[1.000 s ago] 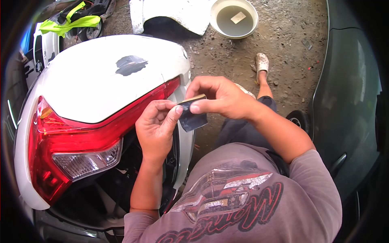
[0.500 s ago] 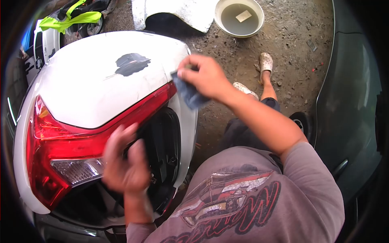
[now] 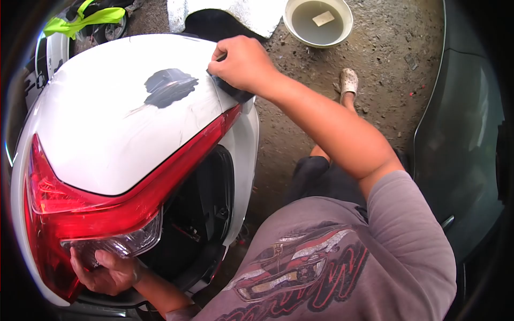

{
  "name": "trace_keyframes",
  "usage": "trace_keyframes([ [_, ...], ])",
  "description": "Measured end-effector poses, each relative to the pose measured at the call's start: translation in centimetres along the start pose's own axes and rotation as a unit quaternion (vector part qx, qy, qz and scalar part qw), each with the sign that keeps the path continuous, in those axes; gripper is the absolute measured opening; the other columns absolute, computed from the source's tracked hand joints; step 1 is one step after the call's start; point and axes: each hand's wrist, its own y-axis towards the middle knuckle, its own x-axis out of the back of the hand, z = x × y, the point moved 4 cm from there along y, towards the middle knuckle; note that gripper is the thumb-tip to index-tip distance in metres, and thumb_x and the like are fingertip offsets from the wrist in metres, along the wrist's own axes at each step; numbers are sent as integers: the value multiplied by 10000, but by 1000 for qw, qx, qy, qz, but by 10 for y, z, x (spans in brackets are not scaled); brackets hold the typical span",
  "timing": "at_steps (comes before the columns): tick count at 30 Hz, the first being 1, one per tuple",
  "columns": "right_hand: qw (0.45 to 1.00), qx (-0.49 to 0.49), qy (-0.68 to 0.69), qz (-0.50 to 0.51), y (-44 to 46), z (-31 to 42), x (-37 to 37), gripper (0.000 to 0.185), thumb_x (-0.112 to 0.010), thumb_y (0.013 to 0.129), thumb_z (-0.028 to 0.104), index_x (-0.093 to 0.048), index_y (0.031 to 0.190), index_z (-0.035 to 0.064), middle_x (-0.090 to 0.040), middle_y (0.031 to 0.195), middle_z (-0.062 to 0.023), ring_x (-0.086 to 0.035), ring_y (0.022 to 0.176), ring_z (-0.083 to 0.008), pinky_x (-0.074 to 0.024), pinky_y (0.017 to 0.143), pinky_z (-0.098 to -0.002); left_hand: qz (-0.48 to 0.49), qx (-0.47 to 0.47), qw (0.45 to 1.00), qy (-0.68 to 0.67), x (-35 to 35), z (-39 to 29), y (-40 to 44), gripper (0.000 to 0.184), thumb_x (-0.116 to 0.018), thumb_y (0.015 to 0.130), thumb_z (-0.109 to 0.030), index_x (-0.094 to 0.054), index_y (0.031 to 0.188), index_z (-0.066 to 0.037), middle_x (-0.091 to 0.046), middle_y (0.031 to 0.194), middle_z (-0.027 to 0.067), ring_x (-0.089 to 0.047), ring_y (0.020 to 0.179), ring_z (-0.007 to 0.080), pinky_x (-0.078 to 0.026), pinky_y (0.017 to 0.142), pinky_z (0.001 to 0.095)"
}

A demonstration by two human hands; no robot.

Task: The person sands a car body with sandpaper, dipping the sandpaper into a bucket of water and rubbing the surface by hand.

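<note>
My right hand (image 3: 241,63) is closed on a dark sheet that looks like sandpaper (image 3: 235,92), pressed against the side edge of a white car's rear panel (image 3: 115,120). Left of it, a patch of grey filler or primer (image 3: 170,87) shows on the white paint, with faint scratches around it. My left hand (image 3: 110,273) is palm up with fingers apart, beside the clear lower lens (image 3: 123,243) of the red tail light (image 3: 96,222). No object lies in that palm. Whether its fingertips touch the lens I cannot tell.
A white bucket (image 3: 347,27) of murky water with a pale block (image 3: 323,18) floating in it stands on the dirt ground. A dark car (image 3: 460,134) lines the right side. A white panel (image 3: 235,12) lies behind; a neon-yellow garment (image 3: 85,21) is at upper left.
My right hand has moved slightly up and left with the dark sheet, onto the panel edge. My left hand has dropped down and left to the lower tail light. The view has shifted slightly.
</note>
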Motion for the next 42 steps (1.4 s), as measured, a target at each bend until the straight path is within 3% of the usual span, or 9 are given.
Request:
trace_keyframes([
  [18,985,65,-100,123,23,18,4,202,-766,817,230,-837,922,73,-791,896,-175,-771,911,-359,-604,880,-433,-11,-25,998,-50,1,8,-3,472,-593,1011,-125,-547,1351,200,-683,1299,349,-718,1167,408,-598,1048,493],
  [20,986,64,-96,124,17,15,5,200,-764,817,228,-836,918,71,-790,891,-174,-771,909,-360,-604,877,-435,-2,24,999,-46,0,5,-3,476,-597,1007,-130,-555,1339,208,-694,1277,347,-725,1151,410,-604,1038,490],
  [23,989,57,-81,109,5,6,2,213,-775,801,242,-835,913,72,-790,889,-179,-772,894,-362,-607,875,-437,-11,8,999,-43,0,6,-4,476,-601,1005,-126,-557,1339,209,-693,1279,347,-727,1146,414,-605,1035,487],
  [25,995,0,-24,95,0,0,1,264,-808,794,257,-810,918,24,-762,800,-164,-748,741,-265,-599,772,-372,-12,6,999,-42,0,6,-3,468,-608,1003,-113,-556,1340,209,-693,1279,346,-729,1142,415,-606,1033,486],
  [26,996,-18,-4,90,2,-2,-1,262,-800,757,291,-832,899,74,-785,848,-184,-776,842,-353,-614,851,-415,-12,3,999,-40,0,5,-3,461,-614,1002,-100,-556,1340,209,-694,1280,345,-730,1138,417,-608,1031,485],
  [34,996,-53,21,63,14,-1,-6,287,-810,750,304,-830,880,50,-781,813,-171,-773,806,-322,-610,817,-390,-19,4,998,-56,0,6,-1,410,-631,995,-50,-573,1309,208,-706,1257,337,-736,1124,404,-616,1017,465],
  [36,996,-29,34,81,13,5,-4,266,-809,768,258,-819,907,32,-721,734,-77,-656,676,-166,-550,701,-315,-19,5,998,-53,0,6,-1,407,-632,996,-57,-579,1300,208,-711,1248,334,-739,1117,397,-619,1009,459],
  [40,993,-44,52,100,19,1,-2,244,-811,786,242,-821,907,31,-720,750,-89,-655,700,-165,-547,720,-317,-23,8,998,-59,0,8,-1,416,-643,998,-79,-588,1294,207,-718,1241,321,-746,1100,383,-626,993,445],
  [42,990,-46,43,126,22,0,-2,260,-816,815,276,-854,960,65,-778,858,-148,-732,783,-256,-600,801,-366,-22,7,998,-57,1,9,-2,420,-646,998,-87,-590,1295,205,-719,1242,318,-746,1096,381,-627,991,442],
])
